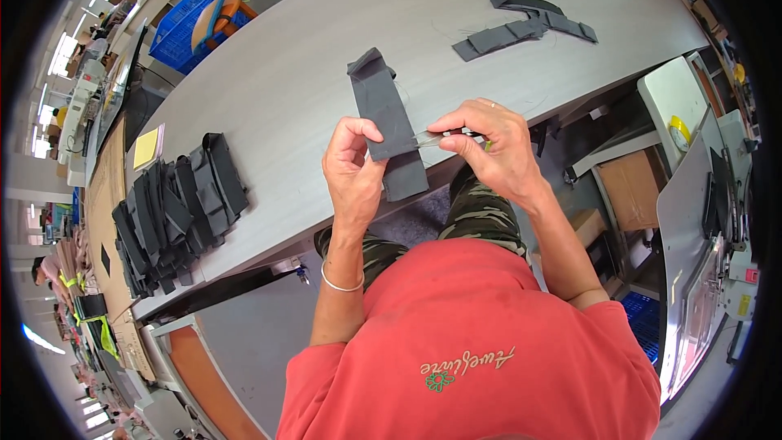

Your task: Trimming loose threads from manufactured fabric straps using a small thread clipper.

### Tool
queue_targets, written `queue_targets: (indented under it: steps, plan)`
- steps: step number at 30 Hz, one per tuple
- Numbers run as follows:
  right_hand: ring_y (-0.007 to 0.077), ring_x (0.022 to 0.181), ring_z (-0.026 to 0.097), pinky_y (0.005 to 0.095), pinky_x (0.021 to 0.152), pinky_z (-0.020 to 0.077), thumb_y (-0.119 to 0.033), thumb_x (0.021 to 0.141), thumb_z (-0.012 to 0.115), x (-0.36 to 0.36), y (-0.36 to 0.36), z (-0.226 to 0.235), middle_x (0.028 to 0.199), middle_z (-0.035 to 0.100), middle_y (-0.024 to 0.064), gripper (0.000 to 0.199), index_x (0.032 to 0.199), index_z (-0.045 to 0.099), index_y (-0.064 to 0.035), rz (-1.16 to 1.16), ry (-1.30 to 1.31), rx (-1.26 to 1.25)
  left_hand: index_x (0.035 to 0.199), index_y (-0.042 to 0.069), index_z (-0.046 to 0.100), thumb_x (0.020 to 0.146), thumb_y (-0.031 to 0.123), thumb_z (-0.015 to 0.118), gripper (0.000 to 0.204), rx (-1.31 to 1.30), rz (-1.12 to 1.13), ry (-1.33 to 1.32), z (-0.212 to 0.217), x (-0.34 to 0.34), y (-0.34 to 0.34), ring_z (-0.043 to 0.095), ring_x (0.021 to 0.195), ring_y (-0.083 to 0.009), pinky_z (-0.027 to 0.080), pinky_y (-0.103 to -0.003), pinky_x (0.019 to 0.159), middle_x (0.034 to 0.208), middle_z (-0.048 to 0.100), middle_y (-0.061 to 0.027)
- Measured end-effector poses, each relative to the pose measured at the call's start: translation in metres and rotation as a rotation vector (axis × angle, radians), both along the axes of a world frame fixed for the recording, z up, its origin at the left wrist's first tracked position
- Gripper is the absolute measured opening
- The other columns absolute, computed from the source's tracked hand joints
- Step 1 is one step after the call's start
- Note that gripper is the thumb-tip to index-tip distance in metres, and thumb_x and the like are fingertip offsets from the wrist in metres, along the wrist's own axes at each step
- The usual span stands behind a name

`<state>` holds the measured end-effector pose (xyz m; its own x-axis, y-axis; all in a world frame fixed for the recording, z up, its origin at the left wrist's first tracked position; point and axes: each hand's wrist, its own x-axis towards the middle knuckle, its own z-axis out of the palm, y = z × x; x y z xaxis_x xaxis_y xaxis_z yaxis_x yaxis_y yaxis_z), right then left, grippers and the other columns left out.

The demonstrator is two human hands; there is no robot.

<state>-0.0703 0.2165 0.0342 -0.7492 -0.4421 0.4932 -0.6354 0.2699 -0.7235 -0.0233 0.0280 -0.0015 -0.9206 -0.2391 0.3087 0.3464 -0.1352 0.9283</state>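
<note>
Hands above the grey table (269, 90): your left hand (352, 171) pinches a dark fabric strip (389, 126); your right hand (493, 147) grips small snips (444, 138).

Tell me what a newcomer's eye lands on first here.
At centre, the left hand pinches a dark grey fabric strip while the right hand works small snips at its edge. A stack of similar dark pieces lies at the table's left, a few more strips at its far right.
</note>
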Motion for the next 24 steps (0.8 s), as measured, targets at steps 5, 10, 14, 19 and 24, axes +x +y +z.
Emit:
queue_targets:
  steps: [5,10,14,19,24]
  plan:
    - [0.0194,0.068,0.054,0.0303,0.064,0.0429,-0.003,0.075,0.066,-0.001,-0.003,-0.002,0.075,0.065,0.0047,0.014,0.088,0.069,-0.0044,0.001,0.038,-0.004,0.088,0.007,0.050,0.084,-0.006,0.062,0.019,0.012,-0.009,0.010,0.000,-0.001,0.003,0.050,0.076,-0.0027,0.040,-0.017,0.065,0.084,0.054,0.0042]
    - [0.0187,0.068,0.053,0.0297,0.063,0.0422,-0.004,0.076,0.066,-0.003,0.002,-0.004,0.074,0.065,0.0030,0.012,0.087,0.069,-0.0045,-0.019,0.081,0.063,0.089,0.007,0.051,0.084,-0.007,0.062,0.018,0.028,-0.024,0.001,-0.001,-0.001,0.003,0.050,0.076,-0.0025,0.040,-0.017,0.065,0.084,0.054,0.0043]
    - [0.0202,0.065,0.055,0.0318,0.060,0.0441,-0.009,0.076,0.069,0.004,0.001,0.001,0.074,0.066,0.0023,0.008,0.083,0.068,-0.0083,-0.092,0.000,-0.040,0.089,0.006,0.051,0.084,-0.007,0.061,0.017,0.011,0.005,0.021,-0.002,-0.002,0.004,0.051,0.078,-0.0033,0.041,-0.018,0.068,0.085,0.054,0.0036]
    - [0.0204,0.066,0.057,0.0319,0.060,0.0451,-0.008,0.076,0.069,0.014,-0.009,-0.004,0.075,0.065,0.0025,0.010,0.085,0.067,-0.0087,-0.057,-0.024,-0.061,0.088,0.005,0.052,0.083,-0.008,0.060,0.016,-0.070,0.037,0.045,-0.004,0.000,0.008,0.052,0.081,-0.0050,0.042,-0.019,0.071,0.085,0.055,0.0027]
    - [0.0196,0.065,0.057,0.0311,0.059,0.0447,-0.008,0.075,0.070,0.017,-0.014,-0.006,0.073,0.064,0.0018,0.010,0.085,0.067,-0.0092,-0.072,0.060,0.004,0.090,0.006,0.051,0.083,-0.009,0.060,0.020,-0.087,0.000,0.057,-0.004,0.004,0.007,0.052,0.079,-0.0040,0.041,-0.018,0.067,0.088,0.055,0.0027]
